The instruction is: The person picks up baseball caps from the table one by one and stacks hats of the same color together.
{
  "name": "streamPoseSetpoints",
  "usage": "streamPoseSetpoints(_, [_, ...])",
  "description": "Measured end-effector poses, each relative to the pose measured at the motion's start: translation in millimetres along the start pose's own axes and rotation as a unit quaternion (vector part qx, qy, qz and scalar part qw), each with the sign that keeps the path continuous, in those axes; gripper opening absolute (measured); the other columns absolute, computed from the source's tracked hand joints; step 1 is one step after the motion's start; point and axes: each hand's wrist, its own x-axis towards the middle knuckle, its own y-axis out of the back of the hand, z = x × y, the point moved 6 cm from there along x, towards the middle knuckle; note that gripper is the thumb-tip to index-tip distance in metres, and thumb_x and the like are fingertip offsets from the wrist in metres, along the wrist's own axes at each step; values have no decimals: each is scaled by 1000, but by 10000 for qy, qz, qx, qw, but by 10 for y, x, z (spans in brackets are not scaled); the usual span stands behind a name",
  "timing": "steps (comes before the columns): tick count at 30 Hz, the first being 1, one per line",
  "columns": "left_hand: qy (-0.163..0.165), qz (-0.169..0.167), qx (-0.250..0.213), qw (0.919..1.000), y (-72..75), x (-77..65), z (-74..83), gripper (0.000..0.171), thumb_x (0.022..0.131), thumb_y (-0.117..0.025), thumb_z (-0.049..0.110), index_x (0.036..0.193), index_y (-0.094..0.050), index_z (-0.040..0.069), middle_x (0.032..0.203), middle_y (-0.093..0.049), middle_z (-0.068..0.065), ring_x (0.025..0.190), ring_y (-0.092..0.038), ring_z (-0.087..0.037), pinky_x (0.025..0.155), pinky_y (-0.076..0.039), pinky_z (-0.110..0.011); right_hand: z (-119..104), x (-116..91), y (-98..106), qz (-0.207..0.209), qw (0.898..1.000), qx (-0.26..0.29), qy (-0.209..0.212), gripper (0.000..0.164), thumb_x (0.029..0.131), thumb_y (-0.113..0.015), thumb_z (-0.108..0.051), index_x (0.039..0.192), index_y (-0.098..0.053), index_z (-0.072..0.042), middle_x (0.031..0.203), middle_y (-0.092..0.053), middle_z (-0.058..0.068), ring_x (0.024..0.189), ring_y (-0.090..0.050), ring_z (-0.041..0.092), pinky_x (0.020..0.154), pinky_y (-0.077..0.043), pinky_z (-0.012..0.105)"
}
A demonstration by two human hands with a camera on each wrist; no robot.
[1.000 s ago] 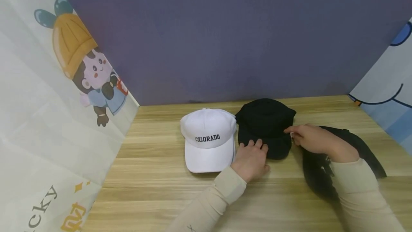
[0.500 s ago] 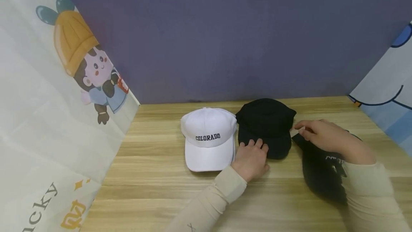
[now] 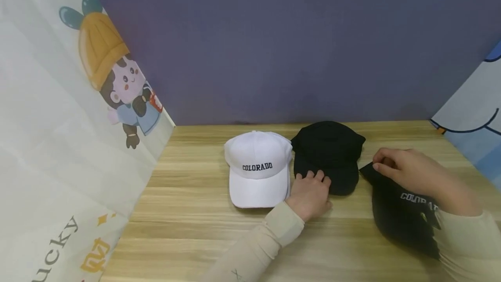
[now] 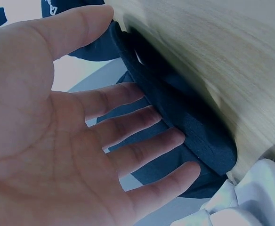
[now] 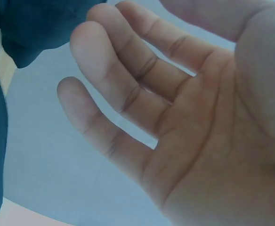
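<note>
Three caps lie on the wooden table. A plain black cap [image 3: 328, 147] is in the middle, and my left hand [image 3: 311, 195] rests its fingertips on the brim. In the left wrist view those fingers [image 4: 137, 157] are nearly straight against the brim. To the right, a dark cap [image 3: 399, 216] with pale lettering is partly covered by my right hand [image 3: 426, 177] and sleeve. The right wrist view shows loosely bent fingers [image 5: 121, 84] with nothing held between them; contact with the dark cap cannot be told. Left of the black cap sits a white cap [image 3: 258, 156] marked COLORADO.
A dark purple-grey panel [image 3: 274, 47] rises behind the wooden table [image 3: 188, 229]. On the left stands a white printed sheet [image 3: 35, 112] with a cartoon figure. Another printed sheet [image 3: 469, 108] borders the right side.
My right hand has drawn away from the black cap's right edge, moving right over the dark cap. The left hand has stayed on the brim. The head view has shifted slightly.
</note>
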Motion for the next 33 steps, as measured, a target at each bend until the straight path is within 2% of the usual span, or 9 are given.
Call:
streamPoseSetpoints(9, [11,-22,-89,10000,21,0,4,53,81,-54,58,126,-48,29,119,-43,9,106,-42,-13,80,-34,-36,81,-218,-221,-519,9981,-116,-297,24,91,-49,-44,97,-54,-21,76,-50,-12,59,-44,4,54,-36,30])
streamPoseSetpoints(13, [6,-7,-68,10000,10,5,4,54,81,-53,58,126,-48,29,119,-43,9,106,-42,-13,79,-34,-36,114,-332,-353,-412,9983,-124,-384,27,88,-50,-51,92,-54,-24,76,-51,-14,61,-45,3,54,-36,32])
streamPoseSetpoints(19, [-1,-46,3,10000,-14,13,20,55,82,-52,59,128,-47,30,121,-42,9,107,-42,-14,80,-34,-36,214,-485,-554,-397,9964,-227,-712,23,85,-57,-46,89,-54,-24,77,-51,-13,65,-47,5,54,-37,32])
streamPoseSetpoints(24, [-7,-67,11,10000,-26,23,26,55,83,-51,59,128,-46,29,121,-42,9,108,-42,-15,80,-34,-36,316,-616,-665,-415,9937,-407,-953,34,79,-61,-51,91,-57,-20,78,-49,-10,67,-48,8,56,-39,34])
streamPoseSetpoints(28, [-22,-52,-3,10000,-36,26,21,54,83,-51,58,128,-47,29,121,-42,9,108,-42,-15,80,-34,-36,341,-716,-714,-113,9944,-542,-900,43,71,-67,-53,93,-58,-17,85,-49,-6,74,-50,14,62,-42,38])
streamPoseSetpoints(33, [-1,-21,30,10000,-49,30,19,54,83,-51,58,128,-47,29,121,-42,9,107,-41,-14,80,-33,-36,338,-851,-745,437,9910,-826,-963,55,64,-69,-60,96,-58,-16,96,-48,7,87,-46,35,73,-37,52])
